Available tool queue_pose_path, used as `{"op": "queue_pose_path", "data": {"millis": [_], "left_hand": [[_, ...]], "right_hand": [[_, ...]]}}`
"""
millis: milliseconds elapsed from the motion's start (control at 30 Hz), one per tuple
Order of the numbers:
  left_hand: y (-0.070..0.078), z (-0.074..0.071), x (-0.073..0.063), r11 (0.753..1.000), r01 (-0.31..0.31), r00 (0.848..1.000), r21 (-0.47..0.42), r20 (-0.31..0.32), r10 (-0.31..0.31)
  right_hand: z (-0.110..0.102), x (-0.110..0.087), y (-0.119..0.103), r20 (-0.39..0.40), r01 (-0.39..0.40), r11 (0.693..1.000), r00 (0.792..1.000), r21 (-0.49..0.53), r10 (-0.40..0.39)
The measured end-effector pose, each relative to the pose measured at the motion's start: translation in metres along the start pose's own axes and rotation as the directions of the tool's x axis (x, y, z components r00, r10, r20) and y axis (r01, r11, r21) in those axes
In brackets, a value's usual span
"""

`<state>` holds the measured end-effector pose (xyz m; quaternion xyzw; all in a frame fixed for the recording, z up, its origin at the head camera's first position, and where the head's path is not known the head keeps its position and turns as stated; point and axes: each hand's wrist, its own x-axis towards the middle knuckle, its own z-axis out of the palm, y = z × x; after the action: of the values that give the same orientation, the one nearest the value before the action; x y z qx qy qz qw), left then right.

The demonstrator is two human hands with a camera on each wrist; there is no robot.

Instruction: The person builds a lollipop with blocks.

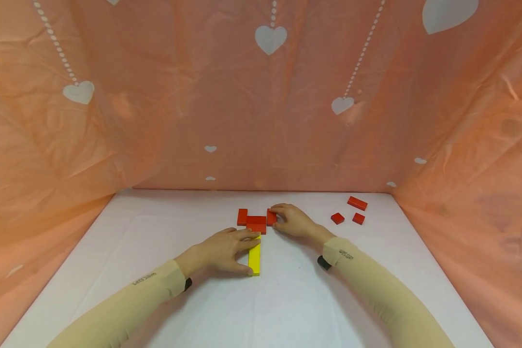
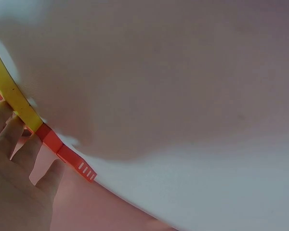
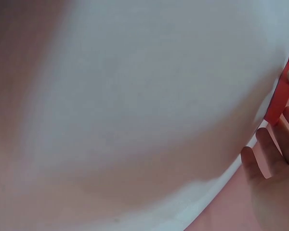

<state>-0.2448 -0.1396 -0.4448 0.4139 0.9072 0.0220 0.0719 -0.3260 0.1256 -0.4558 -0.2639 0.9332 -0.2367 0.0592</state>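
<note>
Fairly straight fingers of my left hand (image 1: pixel 226 249) rest on the far part of a long yellow block (image 1: pixel 254 258), and the thumb touches its near end. Just beyond the yellow block lie two red blocks (image 1: pixel 256 228) side by side, with an upright-lying red block (image 1: pixel 242 217) at their left. At their right, my right hand (image 1: pixel 293 221) pinches another red block (image 1: pixel 271 218) between thumb and fingers. The right wrist view shows that red block (image 3: pixel 279 99) at the fingertips. In the left wrist view the fingers lie along the yellow block (image 2: pixel 14 98).
To the right on the white table (image 1: pixel 296 299) lie a longer red block (image 1: pixel 357 203) and two small red blocks, one pointed (image 1: pixel 337 218) and one squarish (image 1: pixel 358 219). A pink curtain (image 1: pixel 261 121) with white hearts encloses the back and sides.
</note>
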Motion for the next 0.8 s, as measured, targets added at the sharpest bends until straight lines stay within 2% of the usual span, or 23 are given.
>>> {"op": "queue_pose_path", "data": {"millis": [800], "left_hand": [[0.0,0.0009,-0.0007,1.0,-0.005,1.0,0.012,-0.005,0.005]], "right_hand": [[0.0,-0.0003,-0.0039,0.012,-0.017,1.0,1.0,0.025,0.016]]}}
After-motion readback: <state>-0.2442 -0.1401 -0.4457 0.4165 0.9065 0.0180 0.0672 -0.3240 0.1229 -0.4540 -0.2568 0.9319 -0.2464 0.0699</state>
